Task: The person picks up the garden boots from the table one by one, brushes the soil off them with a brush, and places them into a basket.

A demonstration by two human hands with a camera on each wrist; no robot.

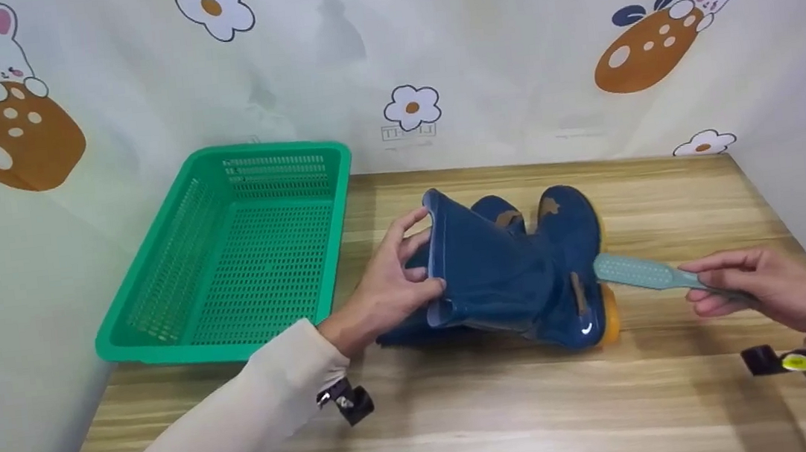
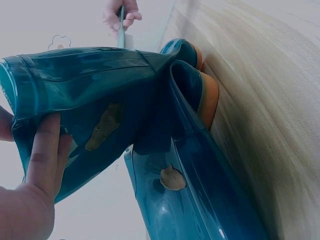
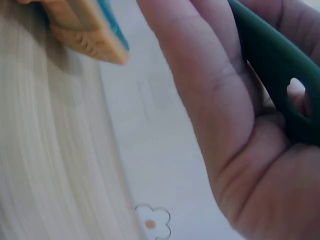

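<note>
A blue rain boot (image 1: 497, 268) lies tilted over a second blue rain boot (image 2: 200, 170) on the table. My left hand (image 1: 397, 279) holds its top rim, thumb and fingers spread around the opening. Brown patches (image 2: 104, 127) mark both boots, and the soles (image 2: 209, 100) are orange-yellow. In my right hand (image 1: 761, 282) is the handle of a pale green brush (image 1: 632, 271). The brush head's tip is beside the held boot's heel area; whether they touch I cannot tell. The right wrist view shows the handle (image 3: 275, 65) with a hole in its end.
An open green plastic basket (image 1: 338, 263) with slotted walls stands on the wood-grain table (image 1: 482, 412), left of the boots. A patterned sheet (image 1: 504, 50) with rabbits and flowers rises behind the table. Side walls stand at both left and right.
</note>
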